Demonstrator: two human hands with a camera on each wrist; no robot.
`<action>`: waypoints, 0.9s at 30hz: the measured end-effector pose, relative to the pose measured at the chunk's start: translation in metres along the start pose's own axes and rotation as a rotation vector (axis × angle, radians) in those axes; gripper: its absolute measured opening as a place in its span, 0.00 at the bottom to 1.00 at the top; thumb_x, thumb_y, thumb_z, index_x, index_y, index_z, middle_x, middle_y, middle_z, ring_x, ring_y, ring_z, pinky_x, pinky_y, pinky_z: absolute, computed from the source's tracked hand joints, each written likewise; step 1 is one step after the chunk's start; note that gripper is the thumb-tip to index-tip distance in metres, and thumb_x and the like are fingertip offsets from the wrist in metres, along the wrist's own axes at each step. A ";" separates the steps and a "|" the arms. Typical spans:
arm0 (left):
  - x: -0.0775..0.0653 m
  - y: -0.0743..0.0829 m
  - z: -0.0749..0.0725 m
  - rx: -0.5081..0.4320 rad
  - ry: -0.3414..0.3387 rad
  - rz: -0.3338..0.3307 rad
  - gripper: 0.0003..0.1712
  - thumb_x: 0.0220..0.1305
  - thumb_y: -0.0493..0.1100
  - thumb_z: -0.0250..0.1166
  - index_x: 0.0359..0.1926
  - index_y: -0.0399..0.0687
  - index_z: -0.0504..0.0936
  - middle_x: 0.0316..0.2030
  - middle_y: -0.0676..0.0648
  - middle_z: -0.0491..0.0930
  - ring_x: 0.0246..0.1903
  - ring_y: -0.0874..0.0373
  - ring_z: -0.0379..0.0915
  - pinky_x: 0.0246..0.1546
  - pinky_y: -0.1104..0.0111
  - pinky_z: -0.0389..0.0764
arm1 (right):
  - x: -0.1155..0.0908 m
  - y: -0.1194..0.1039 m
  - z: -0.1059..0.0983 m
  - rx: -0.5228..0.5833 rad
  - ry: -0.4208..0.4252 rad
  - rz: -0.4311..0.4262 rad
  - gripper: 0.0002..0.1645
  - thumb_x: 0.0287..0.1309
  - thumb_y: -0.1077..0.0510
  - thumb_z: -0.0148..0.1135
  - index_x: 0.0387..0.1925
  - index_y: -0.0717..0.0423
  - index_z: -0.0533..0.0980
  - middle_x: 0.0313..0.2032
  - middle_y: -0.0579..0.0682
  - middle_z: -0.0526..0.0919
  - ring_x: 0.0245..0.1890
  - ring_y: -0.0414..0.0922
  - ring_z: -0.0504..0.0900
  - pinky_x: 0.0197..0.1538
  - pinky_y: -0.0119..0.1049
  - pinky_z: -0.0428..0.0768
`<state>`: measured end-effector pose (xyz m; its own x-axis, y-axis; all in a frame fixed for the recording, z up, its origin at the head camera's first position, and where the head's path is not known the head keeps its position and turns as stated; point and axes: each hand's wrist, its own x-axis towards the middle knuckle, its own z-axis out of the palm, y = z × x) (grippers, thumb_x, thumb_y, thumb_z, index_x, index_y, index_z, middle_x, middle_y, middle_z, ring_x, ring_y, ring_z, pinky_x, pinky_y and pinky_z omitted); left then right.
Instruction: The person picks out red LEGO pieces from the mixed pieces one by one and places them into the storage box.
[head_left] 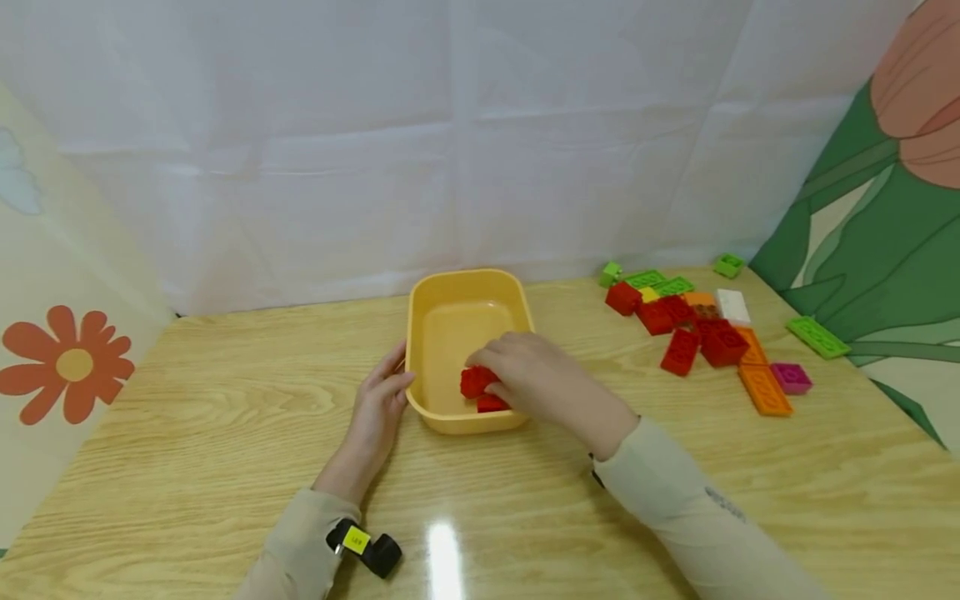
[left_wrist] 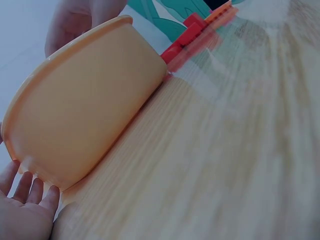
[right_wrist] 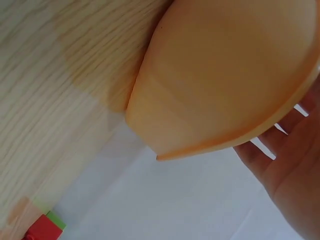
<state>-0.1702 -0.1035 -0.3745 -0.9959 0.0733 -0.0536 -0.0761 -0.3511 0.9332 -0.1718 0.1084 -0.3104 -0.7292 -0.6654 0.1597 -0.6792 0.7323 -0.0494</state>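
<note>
A yellow plastic tub (head_left: 465,425) stands on the table in the middle of the head view. My left hand (head_left: 378,408) holds its left side, thumb at the rim and fingers along the outer wall. In the left wrist view several fingertips touch that wall. Inside the tub, my right hand (head_left: 528,371) grips a red toy brick (head_left: 474,382) between thumb and fingers. Another red brick (head_left: 491,404) lies just below it, near the front wall. In the right wrist view, the right hand's fingers (right_wrist: 255,155) reach over the rim, their tips hidden by the tub (right_wrist: 215,75).
At the right back of the table lies a loose group of bricks: red bricks (head_left: 722,342), orange plates (head_left: 765,390), a white brick (head_left: 732,307), a magenta brick (head_left: 791,378) and a green plate (head_left: 817,337). A white cloth (head_left: 337,167) hangs behind the table.
</note>
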 end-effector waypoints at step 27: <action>0.001 -0.001 0.000 -0.014 0.003 0.000 0.33 0.62 0.29 0.47 0.70 0.36 0.55 0.71 0.39 0.57 0.65 0.53 0.57 0.49 0.85 0.74 | 0.000 -0.001 -0.002 0.005 0.007 0.004 0.21 0.50 0.56 0.67 0.48 0.51 0.79 0.45 0.48 0.86 0.45 0.46 0.79 0.54 0.44 0.80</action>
<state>-0.1709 -0.1029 -0.3750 -0.9960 0.0702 -0.0549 -0.0768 -0.3637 0.9284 -0.1711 0.1082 -0.3079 -0.7316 -0.6612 0.1661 -0.6763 0.7346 -0.0546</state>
